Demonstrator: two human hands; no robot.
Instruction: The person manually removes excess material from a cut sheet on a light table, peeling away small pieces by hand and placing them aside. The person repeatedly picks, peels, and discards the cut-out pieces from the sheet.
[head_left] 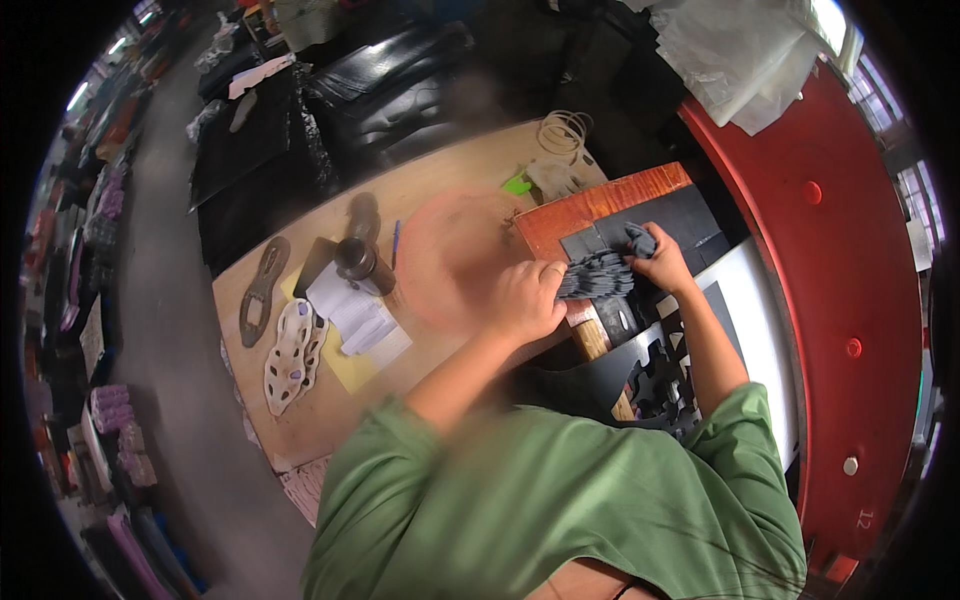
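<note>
My left hand [530,300] is closed at the left end of a stack of thin dark grey cut pieces [597,276]. The stack lies over black sheets [640,222] on an orange-brown block [600,208]. At the stack's right end, my right hand [664,264] pinches a small bunch of similar grey pieces [640,238], raised slightly from the rest. The exact shape of the pieces is too small to tell. Just below the hands lies a black sheet with cut-out holes [655,375].
A wooden table [440,390] carries a dark lidded cup [362,265], papers [350,310], a blue pen [396,243], sole-shaped pieces [264,292] and a coil of cord [565,133]. On the right stands a red machine panel [830,270], with plastic sheeting [740,55] above it.
</note>
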